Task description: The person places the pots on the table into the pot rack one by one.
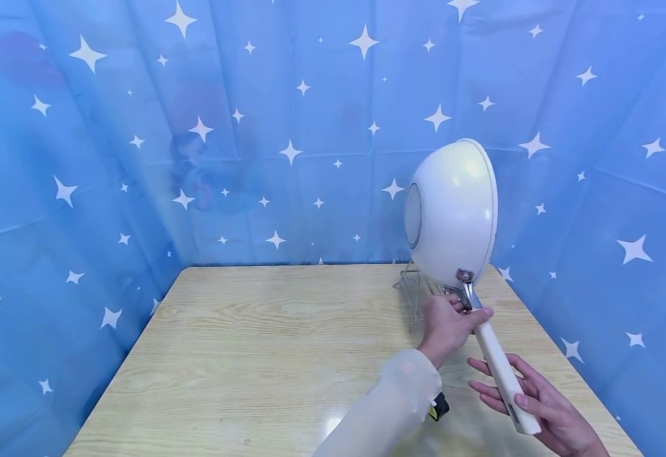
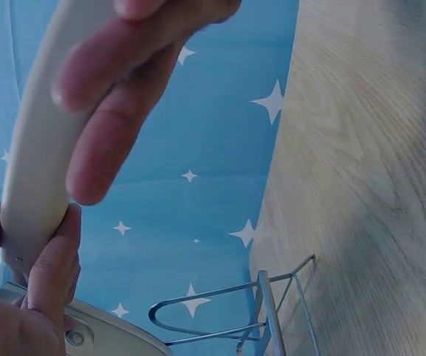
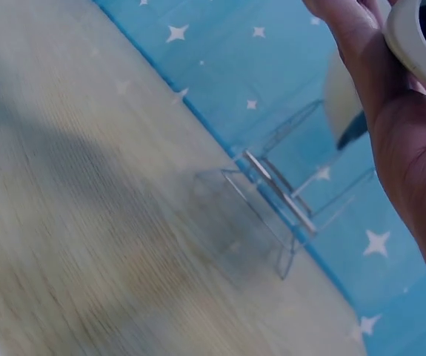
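Note:
A white frying pan (image 1: 453, 209) is held up on its side at the right, its round base facing left and its handle (image 1: 501, 368) slanting down toward me. My left hand (image 1: 447, 324) grips the handle's top end by the metal joint, thumb across it. Around the lower end of the handle, my right hand (image 1: 550, 406) has its fingers loosely extended behind and its thumb against the near side. In the right wrist view the right hand (image 3: 405, 141) lies beside the handle's hollow end (image 3: 405, 44).
Behind the left hand a wire rack (image 1: 415, 298) stands on the wooden table (image 1: 241, 355), partly hidden by the pan. A small black and yellow object (image 1: 439, 407) lies partly behind the left sleeve. Blue star-patterned curtains (image 1: 321, 127) enclose the table's back and sides.

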`<state>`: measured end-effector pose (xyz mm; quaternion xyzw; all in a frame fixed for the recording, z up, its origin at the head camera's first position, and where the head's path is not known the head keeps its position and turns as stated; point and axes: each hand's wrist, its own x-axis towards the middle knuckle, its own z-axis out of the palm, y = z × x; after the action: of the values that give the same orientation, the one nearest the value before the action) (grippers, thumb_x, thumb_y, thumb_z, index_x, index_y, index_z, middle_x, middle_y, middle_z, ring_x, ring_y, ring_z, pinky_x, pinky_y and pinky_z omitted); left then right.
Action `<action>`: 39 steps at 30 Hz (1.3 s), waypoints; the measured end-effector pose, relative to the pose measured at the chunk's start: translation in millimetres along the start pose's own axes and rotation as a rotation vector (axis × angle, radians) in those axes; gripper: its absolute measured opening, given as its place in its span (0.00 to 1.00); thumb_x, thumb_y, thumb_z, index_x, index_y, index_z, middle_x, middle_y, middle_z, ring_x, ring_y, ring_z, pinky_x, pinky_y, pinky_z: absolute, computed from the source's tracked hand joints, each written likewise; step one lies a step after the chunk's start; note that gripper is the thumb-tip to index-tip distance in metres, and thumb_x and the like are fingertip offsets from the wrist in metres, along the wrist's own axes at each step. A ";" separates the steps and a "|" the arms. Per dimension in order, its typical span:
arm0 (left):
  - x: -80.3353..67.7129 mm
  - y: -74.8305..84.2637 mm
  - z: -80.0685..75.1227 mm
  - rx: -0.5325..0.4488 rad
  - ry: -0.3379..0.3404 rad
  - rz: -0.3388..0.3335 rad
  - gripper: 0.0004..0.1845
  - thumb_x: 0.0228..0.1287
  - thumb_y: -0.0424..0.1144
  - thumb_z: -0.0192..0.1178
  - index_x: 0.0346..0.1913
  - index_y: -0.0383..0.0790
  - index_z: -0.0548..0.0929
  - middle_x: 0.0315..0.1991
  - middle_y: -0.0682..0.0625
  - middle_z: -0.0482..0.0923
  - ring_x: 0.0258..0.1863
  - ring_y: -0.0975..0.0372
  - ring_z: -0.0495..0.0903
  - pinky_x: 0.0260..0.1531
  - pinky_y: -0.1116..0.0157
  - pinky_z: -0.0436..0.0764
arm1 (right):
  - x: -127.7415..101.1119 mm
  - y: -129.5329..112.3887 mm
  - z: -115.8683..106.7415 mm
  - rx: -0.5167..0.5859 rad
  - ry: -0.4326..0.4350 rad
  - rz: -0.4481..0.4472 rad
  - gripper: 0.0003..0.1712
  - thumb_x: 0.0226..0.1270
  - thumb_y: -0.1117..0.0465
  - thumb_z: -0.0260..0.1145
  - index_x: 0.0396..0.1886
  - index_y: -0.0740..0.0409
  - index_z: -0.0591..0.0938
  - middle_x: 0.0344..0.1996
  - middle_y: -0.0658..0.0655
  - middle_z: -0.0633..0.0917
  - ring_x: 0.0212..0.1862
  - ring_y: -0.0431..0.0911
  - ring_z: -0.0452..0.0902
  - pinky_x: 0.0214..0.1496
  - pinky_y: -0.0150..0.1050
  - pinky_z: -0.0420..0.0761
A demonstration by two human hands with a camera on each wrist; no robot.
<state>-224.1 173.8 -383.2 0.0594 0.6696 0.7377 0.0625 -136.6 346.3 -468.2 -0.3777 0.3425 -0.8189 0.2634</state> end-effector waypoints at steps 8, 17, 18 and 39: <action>-0.6 -6.3 13.1 0.116 0.032 0.004 0.10 0.49 0.36 0.79 0.35 0.45 0.89 0.30 0.53 0.90 0.24 0.70 0.83 0.24 0.74 0.81 | -13.5 -0.4 -3.3 0.042 0.051 0.064 0.36 0.78 0.74 0.22 0.81 0.46 0.48 0.80 0.58 0.59 0.78 0.61 0.56 0.81 0.51 0.58; 0.4 -17.5 18.7 0.225 0.075 0.045 0.10 0.46 0.39 0.80 0.28 0.45 0.87 0.22 0.56 0.85 0.22 0.73 0.75 0.26 0.75 0.77 | -22.5 5.0 -7.5 0.058 0.128 0.152 0.34 0.82 0.69 0.23 0.80 0.43 0.57 0.77 0.55 0.66 0.77 0.55 0.62 0.80 0.49 0.60; 0.6 -18.9 19.4 0.231 0.075 0.041 0.10 0.47 0.39 0.80 0.28 0.44 0.87 0.22 0.56 0.86 0.22 0.74 0.75 0.27 0.75 0.77 | -23.0 5.8 -8.3 0.047 0.134 0.162 0.34 0.82 0.69 0.23 0.80 0.43 0.57 0.77 0.54 0.67 0.77 0.55 0.63 0.80 0.49 0.60; 7.9 -54.0 31.7 0.321 0.140 0.025 0.10 0.48 0.37 0.78 0.27 0.42 0.85 0.22 0.57 0.77 0.27 0.70 0.72 0.30 0.73 0.77 | -39.3 17.6 -27.5 0.038 0.202 0.290 0.36 0.83 0.68 0.25 0.76 0.34 0.64 0.72 0.50 0.73 0.72 0.51 0.71 0.77 0.44 0.68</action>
<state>-225.7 211.5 -433.9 0.0254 0.7808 0.6242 -0.0036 -132.9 372.3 -512.0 -0.2350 0.4025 -0.8125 0.3502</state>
